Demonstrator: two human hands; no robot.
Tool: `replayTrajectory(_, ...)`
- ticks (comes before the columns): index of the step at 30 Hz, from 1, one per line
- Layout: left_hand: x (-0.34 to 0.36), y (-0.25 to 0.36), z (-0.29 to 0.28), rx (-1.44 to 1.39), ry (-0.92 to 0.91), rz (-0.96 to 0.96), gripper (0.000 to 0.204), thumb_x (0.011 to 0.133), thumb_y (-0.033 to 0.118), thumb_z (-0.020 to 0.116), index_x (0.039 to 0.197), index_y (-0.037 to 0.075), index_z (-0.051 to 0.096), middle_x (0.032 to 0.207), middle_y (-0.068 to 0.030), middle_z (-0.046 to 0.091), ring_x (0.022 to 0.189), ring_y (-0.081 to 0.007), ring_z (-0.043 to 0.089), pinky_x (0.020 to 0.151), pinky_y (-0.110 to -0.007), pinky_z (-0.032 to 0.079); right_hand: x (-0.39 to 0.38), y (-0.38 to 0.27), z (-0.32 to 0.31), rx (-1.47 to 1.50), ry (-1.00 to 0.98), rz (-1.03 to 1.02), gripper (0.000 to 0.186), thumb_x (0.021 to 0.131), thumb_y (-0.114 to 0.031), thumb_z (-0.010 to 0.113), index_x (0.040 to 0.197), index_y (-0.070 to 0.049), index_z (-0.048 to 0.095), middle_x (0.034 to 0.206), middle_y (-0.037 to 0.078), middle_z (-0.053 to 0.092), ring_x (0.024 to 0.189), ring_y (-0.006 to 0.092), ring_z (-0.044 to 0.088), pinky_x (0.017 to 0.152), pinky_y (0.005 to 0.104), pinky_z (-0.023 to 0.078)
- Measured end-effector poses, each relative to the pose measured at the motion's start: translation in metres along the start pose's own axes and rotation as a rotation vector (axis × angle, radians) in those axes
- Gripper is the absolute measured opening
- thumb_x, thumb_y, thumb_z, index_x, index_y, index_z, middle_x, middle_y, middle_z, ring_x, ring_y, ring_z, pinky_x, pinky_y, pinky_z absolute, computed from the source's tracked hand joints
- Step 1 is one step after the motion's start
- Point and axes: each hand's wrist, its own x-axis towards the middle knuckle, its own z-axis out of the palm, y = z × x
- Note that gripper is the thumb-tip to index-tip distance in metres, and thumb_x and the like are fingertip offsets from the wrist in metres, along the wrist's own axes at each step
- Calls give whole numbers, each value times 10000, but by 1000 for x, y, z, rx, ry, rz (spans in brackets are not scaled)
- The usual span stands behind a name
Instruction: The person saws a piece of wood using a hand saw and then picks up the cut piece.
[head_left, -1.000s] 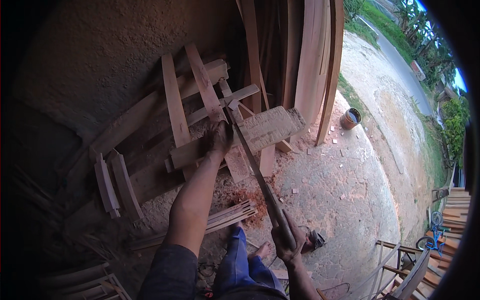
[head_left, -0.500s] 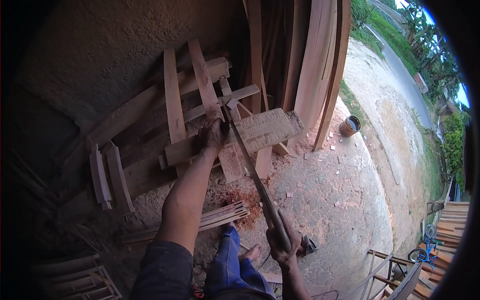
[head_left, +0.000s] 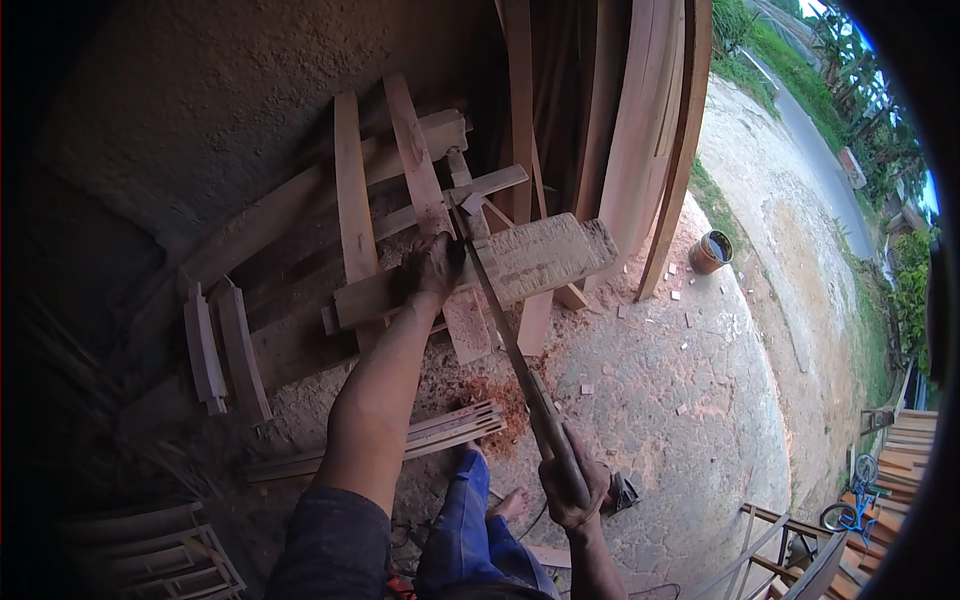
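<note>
My right hand [head_left: 577,482] is closed round the handle end of a long handsaw [head_left: 497,305], seen nearly edge-on. Its narrow blade slants up and away to a small pale block of wood [head_left: 472,203] among the boards. Beside the blade my left hand [head_left: 438,265] grips a slanting wooden board [head_left: 411,140], its fingers dark in the shade and partly hidden. Board and hand rest over a thick, rough-topped timber beam [head_left: 550,258] lying crosswise. Another narrow plank [head_left: 354,195] leans across the beam to the left.
Tall planks [head_left: 640,130] lean upright at the back. An open bucket [head_left: 711,252] stands to the right, near scattered wood chips. Sawdust [head_left: 497,402] and grooved wood strips [head_left: 455,430] lie by my feet. Two short pieces [head_left: 240,350] lean at left.
The whole view has shifted slightly, so everything sits a little farther right. Both hands and the saw keep nearly the same places relative to the boards.
</note>
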Motion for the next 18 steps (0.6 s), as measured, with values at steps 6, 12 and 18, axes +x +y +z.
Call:
replayTrajectory(6, 0, 6, -7, -8, -8, -4, 273, 901, 348, 567, 870, 84, 632, 981, -182, 666, 953, -416, 614, 792, -512, 497, 2, 1, -4, -3, 6, -34, 549, 789, -121, 736, 1292, 18, 567, 959, 199, 703, 772, 272, 720, 673, 332, 539)
replayTrajectory(12, 1, 6, -5, -7, -23, -25, 280, 896, 356, 574, 879, 84, 638, 977, -190, 664, 951, -420, 615, 799, -513, 498, 18, -3, 5, -45, -55, 67, 587, 787, -117, 743, 1330, -22, 544, 965, 189, 699, 760, 264, 714, 672, 332, 539)
replayTrajectory(18, 1, 1, 1, -28, 20, 10, 262, 889, 338, 584, 860, 82, 632, 954, -194, 663, 924, -417, 618, 776, -508, 498, -15, -11, -19, -147, -58, 20, 528, 807, -149, 720, 1296, -20, 568, 1045, 179, 695, 792, 283, 718, 693, 346, 555)
